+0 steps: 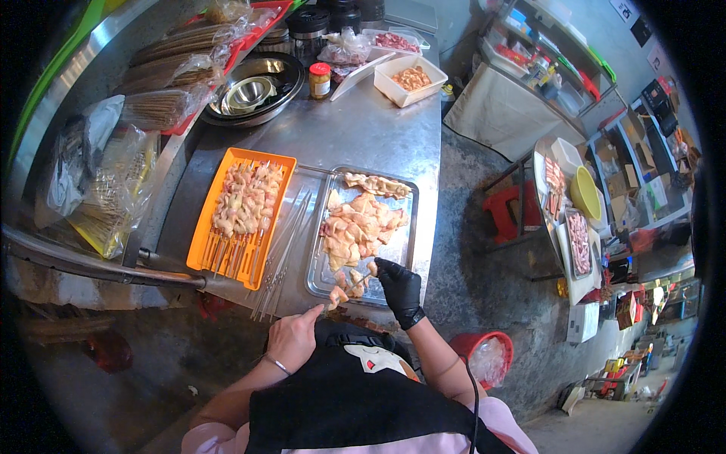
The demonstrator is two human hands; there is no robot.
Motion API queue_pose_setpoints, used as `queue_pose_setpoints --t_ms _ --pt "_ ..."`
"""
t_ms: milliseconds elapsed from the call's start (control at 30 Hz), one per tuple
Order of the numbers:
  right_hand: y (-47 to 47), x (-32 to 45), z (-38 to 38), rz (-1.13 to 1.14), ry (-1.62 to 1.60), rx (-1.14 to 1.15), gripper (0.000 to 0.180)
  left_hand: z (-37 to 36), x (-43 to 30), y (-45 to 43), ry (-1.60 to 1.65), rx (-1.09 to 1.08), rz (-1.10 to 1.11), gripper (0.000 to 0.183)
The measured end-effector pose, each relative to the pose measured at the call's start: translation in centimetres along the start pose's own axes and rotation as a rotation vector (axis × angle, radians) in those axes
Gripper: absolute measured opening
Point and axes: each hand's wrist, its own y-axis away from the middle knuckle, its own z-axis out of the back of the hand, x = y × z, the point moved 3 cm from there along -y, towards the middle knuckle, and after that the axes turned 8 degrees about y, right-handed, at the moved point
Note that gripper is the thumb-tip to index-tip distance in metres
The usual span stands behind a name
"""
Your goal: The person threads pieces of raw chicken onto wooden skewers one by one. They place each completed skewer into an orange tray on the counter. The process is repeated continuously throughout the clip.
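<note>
My bare left hand [292, 337] is closed on the near end of a metal skewer [351, 287] that carries a few pieces of raw meat. In a black glove, my right hand [400, 290] pinches a meat piece at the skewer's far end. Both are at the near edge of a steel tray [314, 271], which bears a heap of raw, pale meat pieces [360, 227] and one loaded skewer [377, 185] across its far end. Bare metal skewers [285, 249] lie to the tray's left. Further left, an orange slotted tray [199, 238] holds several loaded skewers [248, 198].
Behind stand nested bowls [249, 93], a red-lidded jar [319, 80] and a plastic box of meat [397, 97]. A metal rail [164, 277] runs along the left; a shelf there holds bagged sticks [156, 108]. A red bin [502, 346] stands on the floor at right.
</note>
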Motion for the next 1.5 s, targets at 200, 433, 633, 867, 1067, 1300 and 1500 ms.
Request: queue_pose_setpoints --t_ms 200,433,633,867,1067,1300,1500 --pt "1.0 -1.0 -0.5 -0.481 -0.849 -0.006 0.03 -0.4 0.1 -0.9 0.034 -0.063 -0.013 0.025" --pt "1.2 -0.3 -1.0 -0.488 -0.902 0.449 0.032 -1.2 0.3 -0.9 0.101 0.013 0.008 0.028" --pt "2.1 -0.8 -2.2 -0.699 -1.108 0.491 0.025 -1.5 1.1 -0.5 0.07 0.048 0.013 0.026" --pt "4.2 -1.3 -6.2 -0.674 -0.952 0.836 0.023 -1.1 2.8 0.1 0.108 -0.028 0.079 0.025" --pt "-0.9 -3.4 -4.4 -0.008 0.325 0.27 0.02 1.9 5.1 0.9 0.091 -0.125 0.188 0.024" --pt "-2.2 -2.6 -6.0 -0.001 0.394 0.269 0.018 2.2 4.4 0.7 0.146 -0.131 0.127 0.023" --pt "-1.9 -2.7 -1.8 0.154 0.429 0.013 0.026 1.9 4.8 1.3 0.185 -0.061 0.163 0.023"
